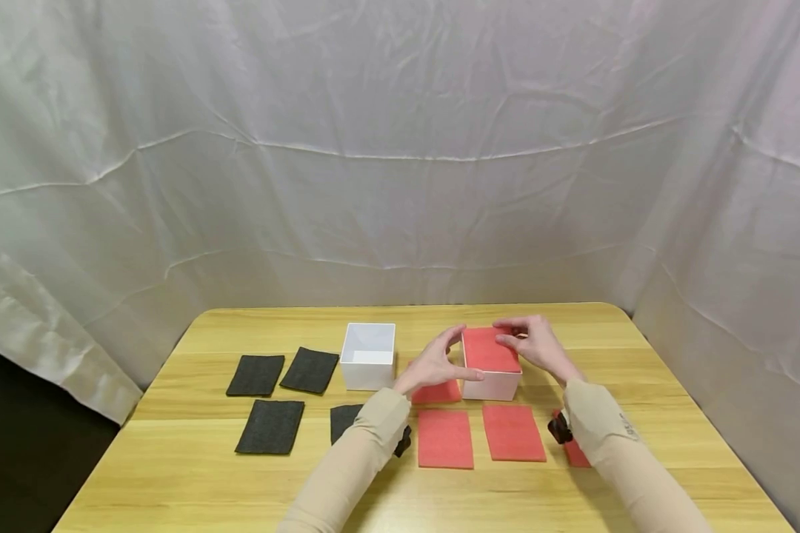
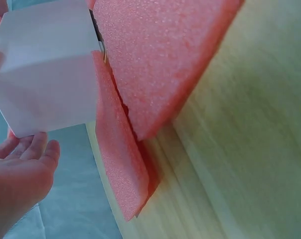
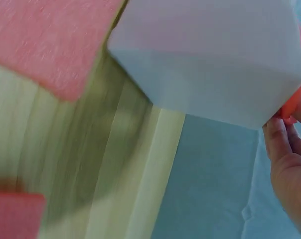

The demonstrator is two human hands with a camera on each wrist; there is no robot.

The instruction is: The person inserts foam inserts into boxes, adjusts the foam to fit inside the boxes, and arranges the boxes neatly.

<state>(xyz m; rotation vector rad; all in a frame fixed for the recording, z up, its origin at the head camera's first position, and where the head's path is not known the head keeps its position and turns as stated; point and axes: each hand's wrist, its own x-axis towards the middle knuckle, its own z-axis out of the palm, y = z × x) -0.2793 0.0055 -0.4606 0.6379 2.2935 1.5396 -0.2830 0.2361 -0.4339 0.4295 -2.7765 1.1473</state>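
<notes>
Right of the frame's centre, a red foam sheet (image 1: 490, 349) covers the top of a white box (image 1: 492, 386). The right hand (image 1: 538, 344) pinches its edge; the left hand (image 1: 433, 364), thumb spread, holds the box. The foam looks light, squashy, best gripped by edges.

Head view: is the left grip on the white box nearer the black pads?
No, the left grip is on the other white box, the one with a red pad at its top.
</notes>
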